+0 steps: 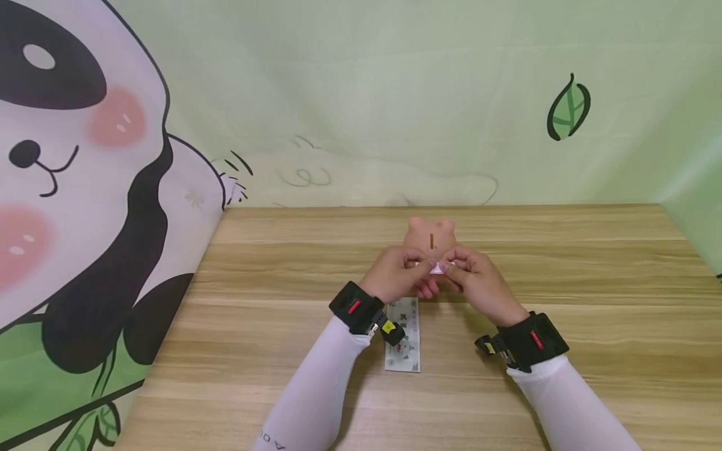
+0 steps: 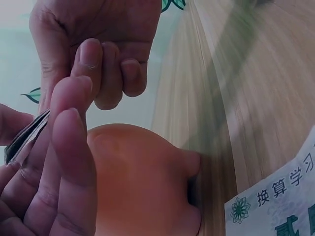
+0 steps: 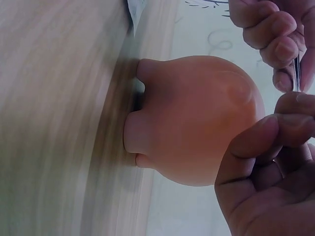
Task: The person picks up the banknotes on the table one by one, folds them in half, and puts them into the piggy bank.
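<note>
A pinkish-orange piggy bank [image 1: 424, 240] stands on its feet on the table, its narrow slot facing up. Just in front of and above it, both hands meet over a small folded slip of paper [image 1: 437, 269], white on the side that shows in the head view. My left hand [image 1: 395, 275] pinches one end between thumb and fingers. The other end is pinched by my right hand [image 1: 484, 287]. In the left wrist view the folded paper [image 2: 27, 136] appears as thin layers with a dark edge. Close to the left wrist, a printed paper note [image 1: 403, 364] lies flat.
The wood-grain table [image 1: 271, 351] ends at a pale green cloth backdrop [image 1: 361, 81] behind the piggy bank. A large printed panda [image 1: 141, 200] covers the cloth on the left. A black camera strap [image 1: 356, 307] wraps the left wrist, another strap [image 1: 533, 341] the right.
</note>
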Motion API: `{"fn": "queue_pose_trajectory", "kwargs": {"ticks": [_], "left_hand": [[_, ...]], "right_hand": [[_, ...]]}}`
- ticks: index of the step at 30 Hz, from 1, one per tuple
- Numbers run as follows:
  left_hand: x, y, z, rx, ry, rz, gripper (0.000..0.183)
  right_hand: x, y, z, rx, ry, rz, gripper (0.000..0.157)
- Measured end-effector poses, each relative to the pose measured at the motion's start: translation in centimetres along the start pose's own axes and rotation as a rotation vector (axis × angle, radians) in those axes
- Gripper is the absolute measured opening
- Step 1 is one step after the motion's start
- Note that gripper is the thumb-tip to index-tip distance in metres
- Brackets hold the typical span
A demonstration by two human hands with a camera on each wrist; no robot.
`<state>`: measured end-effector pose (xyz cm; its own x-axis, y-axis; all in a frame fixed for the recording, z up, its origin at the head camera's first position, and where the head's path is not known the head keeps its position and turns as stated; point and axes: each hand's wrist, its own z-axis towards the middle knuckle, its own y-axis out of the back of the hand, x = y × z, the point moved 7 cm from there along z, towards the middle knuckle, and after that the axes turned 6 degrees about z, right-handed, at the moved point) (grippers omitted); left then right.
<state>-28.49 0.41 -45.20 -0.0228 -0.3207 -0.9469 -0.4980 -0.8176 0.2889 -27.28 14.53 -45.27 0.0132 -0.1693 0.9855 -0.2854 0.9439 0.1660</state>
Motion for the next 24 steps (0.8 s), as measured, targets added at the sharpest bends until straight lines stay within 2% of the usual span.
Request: {"fn": "queue_pose_trajectory", "kwargs": {"ticks": [9, 24], "left_hand": [[0.05, -0.70, 0.16, 0.066, -0.016, -0.036, 0.029], [-0.06, -0.20, 0.17, 0.025, -0.032, -0.042, 0.023]], "right_hand": [[0.06, -0.05, -0.05, 0.023, 0.000, -0.008, 0.013], [0.29, 0.05, -0.10, -0.002, 0.007, 0.016, 0.015]]}}
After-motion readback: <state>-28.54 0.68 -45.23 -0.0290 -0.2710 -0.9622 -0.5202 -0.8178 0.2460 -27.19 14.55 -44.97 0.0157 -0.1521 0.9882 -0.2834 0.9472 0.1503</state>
